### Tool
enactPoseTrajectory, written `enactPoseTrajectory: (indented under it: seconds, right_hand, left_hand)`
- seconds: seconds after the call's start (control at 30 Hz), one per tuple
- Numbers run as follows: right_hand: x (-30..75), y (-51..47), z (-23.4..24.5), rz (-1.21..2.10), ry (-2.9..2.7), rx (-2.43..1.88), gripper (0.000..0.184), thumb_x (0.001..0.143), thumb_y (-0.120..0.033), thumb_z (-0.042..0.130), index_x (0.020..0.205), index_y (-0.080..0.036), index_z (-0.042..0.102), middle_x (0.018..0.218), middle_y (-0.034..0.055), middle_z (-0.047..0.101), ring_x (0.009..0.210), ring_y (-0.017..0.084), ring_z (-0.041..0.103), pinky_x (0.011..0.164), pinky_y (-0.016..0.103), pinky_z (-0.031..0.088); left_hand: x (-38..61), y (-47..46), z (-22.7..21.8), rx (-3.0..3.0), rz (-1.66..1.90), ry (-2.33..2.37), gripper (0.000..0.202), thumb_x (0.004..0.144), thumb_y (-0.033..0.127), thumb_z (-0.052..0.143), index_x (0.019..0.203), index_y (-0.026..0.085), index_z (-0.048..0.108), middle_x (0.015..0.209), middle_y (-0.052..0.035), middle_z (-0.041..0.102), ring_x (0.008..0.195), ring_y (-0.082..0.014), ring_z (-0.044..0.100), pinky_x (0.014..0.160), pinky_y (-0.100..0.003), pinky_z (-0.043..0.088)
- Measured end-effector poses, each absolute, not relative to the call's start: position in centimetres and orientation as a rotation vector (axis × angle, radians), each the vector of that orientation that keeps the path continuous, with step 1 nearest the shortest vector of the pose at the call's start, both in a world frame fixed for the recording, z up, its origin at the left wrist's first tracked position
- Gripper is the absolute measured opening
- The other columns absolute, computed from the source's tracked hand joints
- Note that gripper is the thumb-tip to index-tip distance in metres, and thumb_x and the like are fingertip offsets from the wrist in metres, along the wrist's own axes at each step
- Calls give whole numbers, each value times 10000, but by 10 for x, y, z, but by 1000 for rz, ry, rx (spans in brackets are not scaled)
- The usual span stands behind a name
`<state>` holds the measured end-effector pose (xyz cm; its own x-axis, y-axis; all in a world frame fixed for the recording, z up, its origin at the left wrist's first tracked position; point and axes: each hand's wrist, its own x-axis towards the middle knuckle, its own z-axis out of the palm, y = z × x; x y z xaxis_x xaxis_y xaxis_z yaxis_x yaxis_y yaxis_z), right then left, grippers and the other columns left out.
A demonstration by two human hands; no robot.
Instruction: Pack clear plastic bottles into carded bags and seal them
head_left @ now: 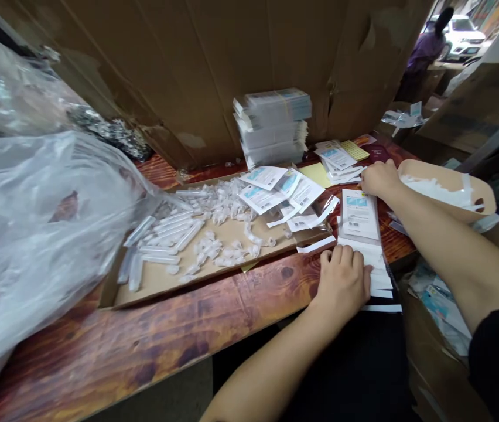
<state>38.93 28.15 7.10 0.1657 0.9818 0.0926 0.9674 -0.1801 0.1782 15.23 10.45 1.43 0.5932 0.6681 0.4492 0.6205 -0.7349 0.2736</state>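
My left hand [344, 278] lies with curled fingers over the lower part of a fanned stack of clear plastic packets with white sealing strips [381, 278], holding it at the table edge. The top packet [358, 215] shows a white card with blue print and a barcode. My right hand [381, 179] is closed at that packet's upper corner, fingertips together beside a small yellow spot. What they pinch is too small to make out. Just beyond are more carded packets [337, 157] and a sheet of yellow round stickers [355, 150].
A shallow cardboard tray [232, 228] holds clear tubes [170, 231] and small wrapped pieces, with packets [271, 190] heaped on its right end. Behind stands a tall stack of cards [273, 126]. A large plastic bag [51, 217] covers the left. A person [427, 50] is in the background.
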Motion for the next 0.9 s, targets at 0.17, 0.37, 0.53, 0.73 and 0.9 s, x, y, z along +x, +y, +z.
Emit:
enactPoseTrajectory:
  seconds: [0.17,0.37,0.53,0.73,0.9]
  right_hand:
    - [379,276,66,278,1890,2487,447,963,-432,539,1062,-70,782,1134,260,739,1169,392,612,1019,524,396]
    - [370,280,68,211,1935,2569,525,1035,-415,349,1248,-129,734,1290,194,711,1189,334,629,947,432,471]
    - [370,286,70,140,2166,2279,362,903,-233,527,1164,-196,775,1307,114,728,1257,297,585,1019,400,441]
    - [373,285,75,156,2367,2021,332,736,-166,644,1038,-165,783,1130,131,773,1157,315,618,1004,411,452]
    - [375,246,87,267,2620,2086,371,844,-203,577,1185,-128,704,1154,162,731,1107,298,649,987,409,505]
  left_hand:
    - [153,104,14,2674,961,1164,427,965,374,612,1307,119,595,1267,-164,671,1180,-307,594,933,-450,490]
    - [154,104,12,2696,937,1177,603,978,388,574,1512,125,477,1538,-173,559,1384,-319,518,1041,-461,468]
    - [155,105,9,2807,855,1098,481,1010,390,521,1382,93,592,1444,-167,640,1336,-321,556,1004,-483,460]
    - [154,103,11,2836,914,1046,278,1033,372,519,1034,135,665,982,-90,715,941,-245,636,836,-435,445]
    - [157,108,15,2709,763,1177,196,1030,268,533,900,187,656,929,-72,698,916,-232,625,773,-395,434]
